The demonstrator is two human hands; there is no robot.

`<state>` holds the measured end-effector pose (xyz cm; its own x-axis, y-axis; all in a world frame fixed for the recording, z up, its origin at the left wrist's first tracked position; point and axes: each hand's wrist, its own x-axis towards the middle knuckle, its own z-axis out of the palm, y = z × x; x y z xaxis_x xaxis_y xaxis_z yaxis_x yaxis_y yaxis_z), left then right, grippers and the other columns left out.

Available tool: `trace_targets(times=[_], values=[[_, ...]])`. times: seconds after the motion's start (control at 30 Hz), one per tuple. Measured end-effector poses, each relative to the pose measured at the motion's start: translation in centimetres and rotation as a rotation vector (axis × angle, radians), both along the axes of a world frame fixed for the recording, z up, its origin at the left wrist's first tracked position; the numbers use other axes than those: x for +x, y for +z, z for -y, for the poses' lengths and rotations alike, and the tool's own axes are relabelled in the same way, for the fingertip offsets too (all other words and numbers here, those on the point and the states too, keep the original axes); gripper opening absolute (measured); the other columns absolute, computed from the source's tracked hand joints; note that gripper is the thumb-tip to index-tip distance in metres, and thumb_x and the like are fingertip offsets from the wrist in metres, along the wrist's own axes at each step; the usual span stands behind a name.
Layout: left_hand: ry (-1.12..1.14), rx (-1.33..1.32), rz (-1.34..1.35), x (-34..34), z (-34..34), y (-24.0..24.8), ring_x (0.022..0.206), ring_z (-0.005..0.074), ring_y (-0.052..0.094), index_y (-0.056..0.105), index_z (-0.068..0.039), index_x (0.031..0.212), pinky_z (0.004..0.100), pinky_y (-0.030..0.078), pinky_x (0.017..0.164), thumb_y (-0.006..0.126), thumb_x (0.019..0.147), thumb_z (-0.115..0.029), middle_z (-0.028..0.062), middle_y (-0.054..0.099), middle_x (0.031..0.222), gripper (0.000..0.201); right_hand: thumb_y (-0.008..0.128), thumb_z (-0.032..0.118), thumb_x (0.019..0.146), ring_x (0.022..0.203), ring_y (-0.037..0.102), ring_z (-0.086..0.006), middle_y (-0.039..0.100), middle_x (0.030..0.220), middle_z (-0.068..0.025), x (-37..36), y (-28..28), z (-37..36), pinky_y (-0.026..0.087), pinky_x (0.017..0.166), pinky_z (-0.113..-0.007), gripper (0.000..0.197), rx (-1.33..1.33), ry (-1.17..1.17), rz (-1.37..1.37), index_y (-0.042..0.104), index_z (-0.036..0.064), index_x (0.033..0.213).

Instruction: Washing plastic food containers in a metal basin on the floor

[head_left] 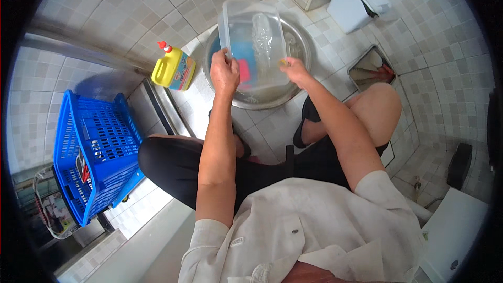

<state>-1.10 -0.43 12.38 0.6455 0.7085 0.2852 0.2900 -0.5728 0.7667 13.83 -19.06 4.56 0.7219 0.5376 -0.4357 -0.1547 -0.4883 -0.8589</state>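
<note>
A clear plastic box [229,14], rectangular and tilted, is held over a wide round metal basin [305,35] on the floor. My left hand [225,71] grips the box's left wall near its lower corner, fingers curled over the edge. At the box's right side my right hand [297,71] is closed, with a small yellow thing [283,64] showing at its fingertips; its kind is hard to make out. Blue and pink shapes show through the clear plastic, and their kind is unclear. Water with some suds lies in the basin.
A yellow bottle [166,71] with a red cap stands left of the basin. Further left is a blue plastic basket [107,136]. A white bin [351,5] stands at the far right, near a rectangular floor recess [358,67]. Tiled walls enclose the spot.
</note>
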Motion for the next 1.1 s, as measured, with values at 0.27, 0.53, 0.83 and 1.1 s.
trace_targets(times=[0.27, 0.53, 0.83, 1.1], values=[[0.078, -0.104, 0.15, 0.1, -0.4, -2.4, 0.076, 0.0205, 0.06, 0.054, 0.002, 0.11, 0.0337, 0.049, 0.073, 0.065, 0.081, -0.004, 0.0118, 0.06, 0.09, 0.031, 0.059, 0.009, 0.086, 0.098, 0.058, -0.0402, 0.061, 0.106, -0.0188, 0.9, 4.7, -0.6, 0.047, 0.085, -0.046, 0.033, -0.017, -0.06, 0.839, 0.058, 0.004, 0.118], [0.03, -0.592, 0.316, 2.9, -0.7, -3.1, 0.076, 0.0176, 0.062, 0.051, -0.004, 0.099, 0.0324, 0.052, 0.071, 0.066, 0.079, 0.004, 0.0097, 0.062, 0.096, 0.026, 0.06, 0.005, 0.084, 0.101, 0.054, -0.0358, 0.058, 0.109, -0.0117, 1.5, 9.9, 0.5, 0.046, 0.086, -0.044, 0.038, -0.036, -0.077, 1.333, 0.057, 0.0087, 0.121], [0.013, -0.397, 0.452, 3.9, -1.2, -1.5, 0.083, 0.0163, 0.065, 0.055, -0.002, 0.091, 0.0295, 0.052, 0.075, 0.067, 0.079, 0.004, 0.0096, 0.069, 0.091, 0.018, 0.058, 0.004, 0.081, 0.101, 0.053, -0.0347, 0.056, 0.107, -0.0145, 2.0, 11.7, 0.2, 0.045, 0.088, -0.043, 0.038, 0.073, -0.14, 1.394, 0.056, 0.0088, 0.119], [0.11, -0.196, 0.525, 3.7, -1.5, 2.1, 0.077, 0.0153, 0.064, 0.065, 0.002, 0.091, 0.0288, 0.051, 0.073, 0.068, 0.081, -0.001, 0.0099, 0.069, 0.082, 0.01, 0.059, 0.001, 0.075, 0.101, 0.054, -0.0358, 0.057, 0.106, -0.0151, 2.5, 13.3, -0.3, 0.045, 0.088, -0.044, 0.043, 0.163, -0.156, 1.28, 0.056, 0.0069, 0.118]])
